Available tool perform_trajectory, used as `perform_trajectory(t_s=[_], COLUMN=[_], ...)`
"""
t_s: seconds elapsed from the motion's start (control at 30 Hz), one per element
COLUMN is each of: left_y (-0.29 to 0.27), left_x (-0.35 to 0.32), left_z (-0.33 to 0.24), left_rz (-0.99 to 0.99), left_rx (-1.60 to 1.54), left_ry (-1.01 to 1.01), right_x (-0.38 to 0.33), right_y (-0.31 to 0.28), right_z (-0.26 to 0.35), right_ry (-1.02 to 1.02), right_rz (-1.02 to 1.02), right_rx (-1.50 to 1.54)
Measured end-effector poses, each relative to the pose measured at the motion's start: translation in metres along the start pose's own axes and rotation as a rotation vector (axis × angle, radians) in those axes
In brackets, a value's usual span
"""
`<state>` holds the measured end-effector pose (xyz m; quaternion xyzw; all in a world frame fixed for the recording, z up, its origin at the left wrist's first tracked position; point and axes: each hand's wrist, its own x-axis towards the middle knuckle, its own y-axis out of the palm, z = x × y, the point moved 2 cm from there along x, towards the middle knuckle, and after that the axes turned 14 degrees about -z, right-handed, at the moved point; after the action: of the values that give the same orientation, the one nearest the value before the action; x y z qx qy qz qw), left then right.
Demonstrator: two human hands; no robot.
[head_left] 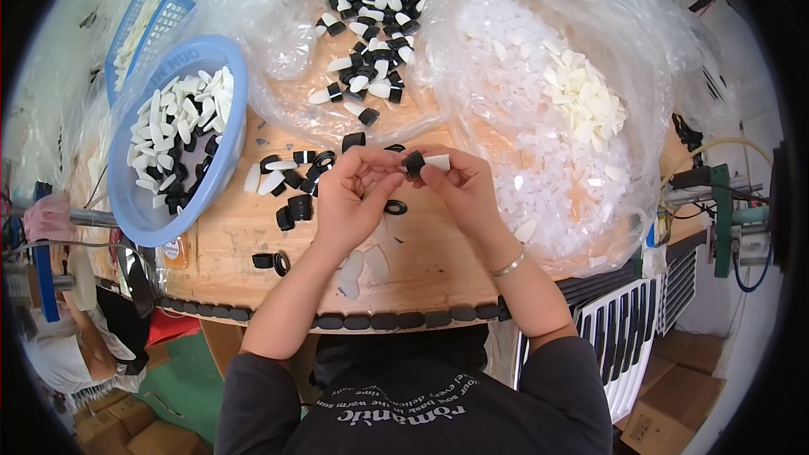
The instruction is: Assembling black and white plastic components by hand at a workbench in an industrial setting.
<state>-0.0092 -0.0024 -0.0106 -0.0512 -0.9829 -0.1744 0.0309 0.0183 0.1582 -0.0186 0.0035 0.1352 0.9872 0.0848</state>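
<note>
Black ring (412, 163) sat pinched in our left hand (354, 198) while our right hand (462, 187), at three o'clock, gripped the white tip (437, 163), aligned to mate.

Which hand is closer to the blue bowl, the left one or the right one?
Left. The left hand is just right of the blue bowl, with loose black rings between them; the right hand is farther right, beyond the left hand.

Bright, even daylight; glare on the clear plastic bags (539, 0); soft shadows under the hands. Fisheye bending and black vignette at the rim; centre sharp, edges slightly blurred.
</note>
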Motion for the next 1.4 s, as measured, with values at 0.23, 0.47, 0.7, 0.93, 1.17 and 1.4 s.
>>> perform_trajectory(t_s=[0.23, 0.47, 0.7, 0.93, 1.17, 1.4], left_y=[-0.003, -0.002, 0.001, 0.009, -0.004, -0.002], left_x=[0.000, 0.001, -0.001, 0.000, -0.007, -0.011], left_z=[0.003, -0.002, 0.002, -0.002, 0.002, 0.006], left_rz=[0.043, 0.087, 0.121, 0.029, 0.117, 0.024], left_rx=[0.106, 0.329, 0.430, 0.143, 0.164, 0.147], left_ry=[0.110, 0.270, 0.276, 0.037, 0.082, 0.060], right_x=[-0.001, -0.004, -0.012, -0.016, -0.023, -0.023], right_y=[0.004, 0.010, 0.009, 0.008, 0.006, 0.008], right_z=[-0.006, -0.006, 0.003, 0.012, 0.021, 0.031], right_ry=[-0.083, -0.190, -0.330, -0.431, -0.869, -0.901], right_rz=[0.033, 0.015, -0.167, -0.243, -0.186, -0.201], right_rx=[0.060, 0.046, -0.080, -0.172, -0.529, -0.517])
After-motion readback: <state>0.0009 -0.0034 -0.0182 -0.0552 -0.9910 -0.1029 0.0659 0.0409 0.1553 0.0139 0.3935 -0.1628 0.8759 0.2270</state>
